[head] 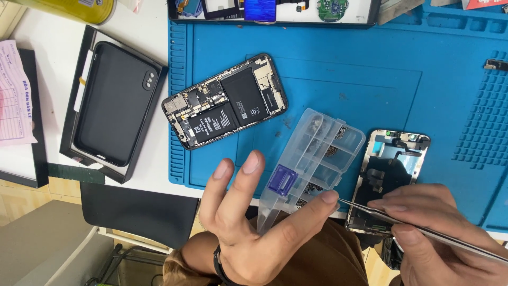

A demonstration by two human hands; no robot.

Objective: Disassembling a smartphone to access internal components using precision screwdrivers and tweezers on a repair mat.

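Black back cover (114, 103): lies face down in its open box at the far left, off the mat and well apart from both hands.

Opened phone (225, 100): rests tilted on the blue mat (338, 69), insides up with battery and boards bare — the soft mat likely keeps it from sliding.

Left hand (248, 222): fingers spread, palm turned up; the thumb tip presses the near edge of the clear compartment box (312, 159), seemingly to hold it steady and tipped toward the person.

Clear compartment box: lid open, sitting at the mat's front edge between the opened phone and the screen assembly; its cells hold small dark screws, and a purple square part (282, 180) lies in one near cell.

Tweezers (423, 228): their tip points at the box, just by the left thumb.

Right hand (434, 233): fingers pressed together, pinching the tweezers like a pen, over the lower end of the screen assembly.

Screen assembly (389, 175): lies inner side up just right of the box — partly hidden by the right hand.

Parts tray (275, 10): at the mat's far edge, well out of the way.
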